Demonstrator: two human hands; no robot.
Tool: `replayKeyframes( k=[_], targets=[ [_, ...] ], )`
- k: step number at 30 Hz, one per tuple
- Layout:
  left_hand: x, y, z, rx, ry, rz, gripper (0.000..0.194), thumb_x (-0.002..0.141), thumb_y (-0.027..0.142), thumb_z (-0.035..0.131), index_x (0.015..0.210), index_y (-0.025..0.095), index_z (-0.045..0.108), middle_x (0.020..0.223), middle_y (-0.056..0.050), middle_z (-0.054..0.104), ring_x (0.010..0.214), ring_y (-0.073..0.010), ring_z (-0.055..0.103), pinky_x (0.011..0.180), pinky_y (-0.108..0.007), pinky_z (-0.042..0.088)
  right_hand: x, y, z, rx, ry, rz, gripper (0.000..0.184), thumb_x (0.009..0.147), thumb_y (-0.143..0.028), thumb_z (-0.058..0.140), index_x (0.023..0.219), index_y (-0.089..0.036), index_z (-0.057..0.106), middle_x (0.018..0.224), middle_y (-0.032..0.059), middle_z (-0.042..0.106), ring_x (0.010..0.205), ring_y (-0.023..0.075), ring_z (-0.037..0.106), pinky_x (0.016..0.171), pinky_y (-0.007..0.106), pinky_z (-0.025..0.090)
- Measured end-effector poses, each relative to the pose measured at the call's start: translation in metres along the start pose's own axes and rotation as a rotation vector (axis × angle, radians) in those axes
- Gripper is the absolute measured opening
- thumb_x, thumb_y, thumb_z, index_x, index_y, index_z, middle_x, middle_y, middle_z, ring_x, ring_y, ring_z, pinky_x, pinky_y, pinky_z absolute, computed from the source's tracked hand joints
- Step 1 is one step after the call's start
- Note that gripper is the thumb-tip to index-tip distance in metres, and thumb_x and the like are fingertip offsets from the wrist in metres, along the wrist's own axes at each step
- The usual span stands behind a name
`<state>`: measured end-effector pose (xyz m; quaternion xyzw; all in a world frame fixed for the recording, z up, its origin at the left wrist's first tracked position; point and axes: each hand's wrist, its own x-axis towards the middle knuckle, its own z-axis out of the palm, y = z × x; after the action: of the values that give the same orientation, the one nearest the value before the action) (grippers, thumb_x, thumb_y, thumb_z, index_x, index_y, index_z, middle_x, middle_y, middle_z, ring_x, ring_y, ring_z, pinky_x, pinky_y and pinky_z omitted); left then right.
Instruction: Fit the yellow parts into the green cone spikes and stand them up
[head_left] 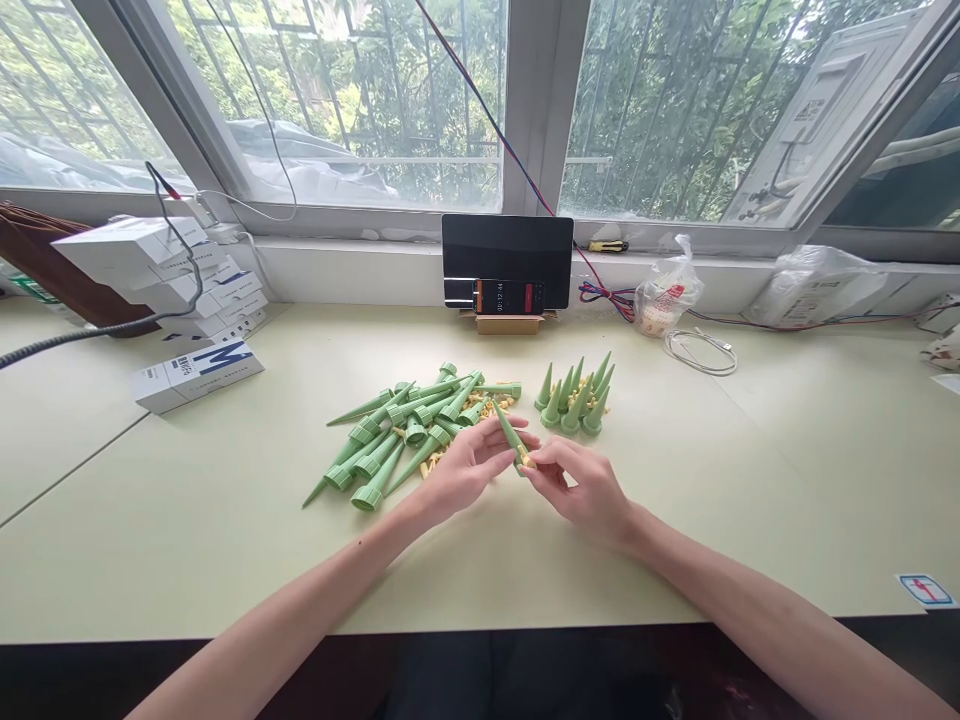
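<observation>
1 green, ribbed-collar, tapering plastic spike (508, 428): above the pale yellow-green tabletop (750, 480), between the 2 hands, tilted, tip pointing away from the person. Left hand (474, 457): thumb and fingers closed lightly about the spike. Right hand (589, 490): thumb and forefinger pinched on 1 small yellow plastic piece (528, 461) at the spike's wide end; whether it is attached, cannot tell.

1 heap of matching green plastic spikes (405, 410): lying loose, left of and beyond the left hand, small yellow parts (487, 409) among them.

1 cluster of upright green plastic cones (576, 408): beyond the right hand, points up.

1 black rectangular screen (510, 245): by the window, behind both groups.
</observation>
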<state>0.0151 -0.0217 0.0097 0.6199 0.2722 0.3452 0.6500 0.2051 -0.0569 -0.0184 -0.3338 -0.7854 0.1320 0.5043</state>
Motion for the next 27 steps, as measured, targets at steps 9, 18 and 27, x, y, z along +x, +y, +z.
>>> replayKeyframes(
  k=[9,18,27],
  targets=[
    [0.0009,-0.0030,-0.0012,-0.039,-0.034,0.004,0.039,0.091,0.028,0.065,0.127,0.018,0.057,0.126,-0.014,0.065,0.118,-0.0278,0.060,0.096,-0.037,0.049,0.0000,-0.0007,0.0012,-0.006,0.011,-0.015,0.011,0.091,-0.015,0.060,0.083,-0.021,0.055,0.066,-0.0024,0.053,0.051,0.0092,0.047,0.049,0.022,0.040],
    [0.0001,-0.0047,-0.0011,-0.028,0.010,-0.037,0.043,0.088,0.032,0.068,0.128,0.018,0.058,0.130,-0.015,0.061,0.124,-0.0308,0.056,0.100,-0.041,0.048,0.0002,-0.0053,0.0032,-0.030,-0.022,0.118,0.007,0.090,-0.018,0.060,0.096,-0.020,0.060,0.074,-0.0005,0.056,0.053,0.0090,0.050,0.050,0.022,0.045],
    [-0.0004,-0.0087,-0.0035,-0.002,-0.028,-0.029,0.042,0.089,0.034,0.066,0.129,0.021,0.059,0.134,-0.013,0.060,0.126,-0.0305,0.055,0.102,-0.041,0.049,-0.0059,-0.0001,0.0067,-0.036,-0.067,0.061,0.005,0.092,-0.016,0.054,0.092,-0.020,0.058,0.073,-0.0001,0.052,0.059,0.0110,0.050,0.056,0.024,0.046]
  ],
)
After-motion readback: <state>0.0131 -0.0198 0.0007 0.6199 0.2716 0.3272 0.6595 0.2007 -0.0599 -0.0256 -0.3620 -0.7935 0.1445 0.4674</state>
